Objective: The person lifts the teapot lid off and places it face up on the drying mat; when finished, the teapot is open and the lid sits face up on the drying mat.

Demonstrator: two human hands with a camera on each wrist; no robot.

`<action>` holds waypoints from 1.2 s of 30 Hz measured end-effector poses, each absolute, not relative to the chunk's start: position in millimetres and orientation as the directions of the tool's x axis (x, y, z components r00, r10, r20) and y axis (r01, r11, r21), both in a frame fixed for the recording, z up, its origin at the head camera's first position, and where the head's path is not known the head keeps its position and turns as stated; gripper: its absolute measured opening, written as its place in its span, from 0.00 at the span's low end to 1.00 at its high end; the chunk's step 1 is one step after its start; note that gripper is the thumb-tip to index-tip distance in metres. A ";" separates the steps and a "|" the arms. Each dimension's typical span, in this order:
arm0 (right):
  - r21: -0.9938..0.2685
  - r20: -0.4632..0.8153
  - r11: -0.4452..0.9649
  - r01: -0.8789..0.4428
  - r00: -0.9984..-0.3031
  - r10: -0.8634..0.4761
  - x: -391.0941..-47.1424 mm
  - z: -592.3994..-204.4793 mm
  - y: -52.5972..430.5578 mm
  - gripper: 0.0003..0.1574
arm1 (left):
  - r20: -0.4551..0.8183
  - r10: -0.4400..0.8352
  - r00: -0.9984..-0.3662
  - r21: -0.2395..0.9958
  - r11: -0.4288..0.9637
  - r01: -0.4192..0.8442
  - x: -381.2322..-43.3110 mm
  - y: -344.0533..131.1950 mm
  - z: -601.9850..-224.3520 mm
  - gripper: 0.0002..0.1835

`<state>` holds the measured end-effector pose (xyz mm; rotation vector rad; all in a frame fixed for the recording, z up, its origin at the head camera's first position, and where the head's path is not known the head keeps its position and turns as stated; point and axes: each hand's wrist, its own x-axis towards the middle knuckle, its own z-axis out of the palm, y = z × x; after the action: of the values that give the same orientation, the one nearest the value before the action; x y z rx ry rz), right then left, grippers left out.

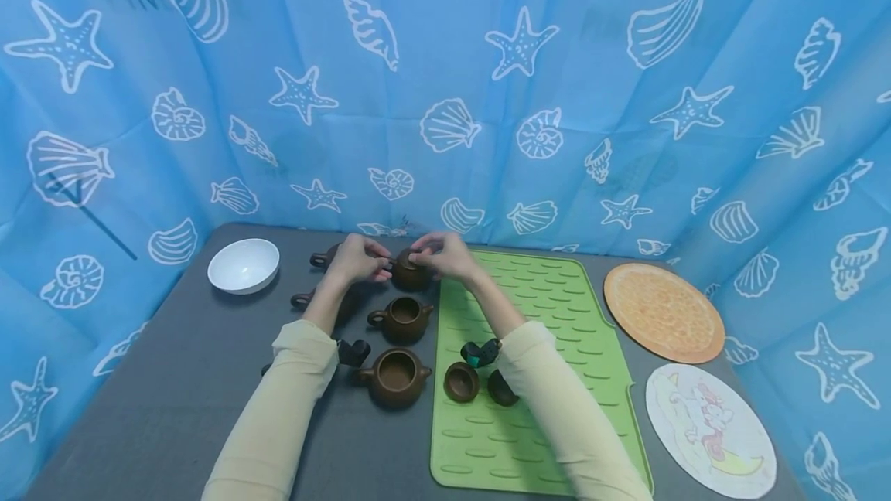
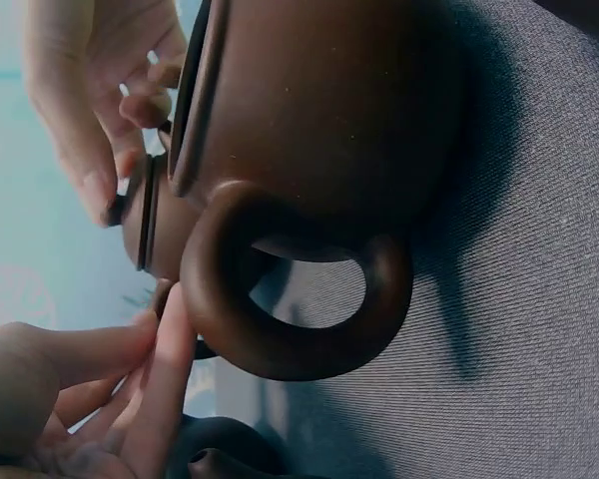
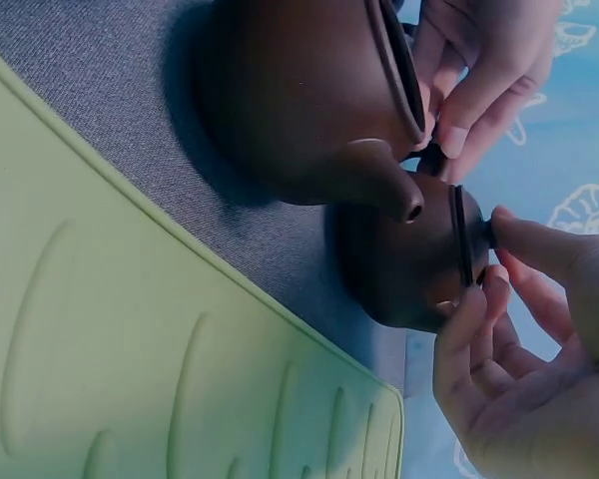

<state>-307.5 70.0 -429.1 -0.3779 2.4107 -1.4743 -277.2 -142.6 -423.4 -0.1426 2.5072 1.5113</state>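
Observation:
A small brown teapot (image 1: 411,274) with its lid on stands in the far row, between both hands. My left hand (image 1: 358,260) pinches its handle between thumb and fingers, as the left wrist view shows. With the thumb of my right hand (image 1: 445,255) on the lid's knob and the fingers curled at the spout side, I hold the teapot from the right. Nearer to me is a lidless teapot (image 1: 404,321), its handle (image 2: 299,349) large in the left wrist view and its spout (image 3: 374,185) in the right one. Another lidless teapot (image 1: 397,379) stands closer still.
More brown teapots (image 1: 319,260) sit left, partly behind my left arm. A green ridged mat (image 1: 529,308) lies right, bearing a small round brown cup-like piece (image 1: 462,383) and another (image 1: 501,389) beside it. A white bowl (image 1: 244,265) is far left; two round boards (image 1: 664,311) lie right.

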 end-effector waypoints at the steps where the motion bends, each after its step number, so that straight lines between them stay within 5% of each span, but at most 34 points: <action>1: -0.889 -0.105 0.451 -0.077 -0.924 -0.367 -307.8 -429.6 69.3 0.16 | -0.231 0.022 -0.973 0.867 0.457 -0.196 -277.6 -142.7 -424.1 0.12; 13: -0.871 0.047 0.436 -0.228 -0.921 -0.388 -298.2 -424.8 80.5 0.14 | -0.216 0.012 -0.976 0.884 0.427 -0.190 -279.7 -141.9 -428.0 0.11; 24: -0.904 -0.005 0.379 -0.196 -0.883 -0.470 -251.2 -405.4 137.8 0.16 | -0.204 0.033 -0.978 0.892 0.418 -0.172 -278.1 -143.7 -428.9 0.11; 36: -0.949 -0.041 0.279 -0.150 -0.816 -0.577 -196.1 -404.6 212.8 0.32 | -0.207 0.039 -0.978 0.888 0.426 -0.172 -277.3 -144.5 -429.0 0.11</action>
<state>-196.1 212.8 -404.6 -0.6567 2.1772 -1.5511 -277.3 -144.5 -429.0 -0.1174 2.4815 1.5808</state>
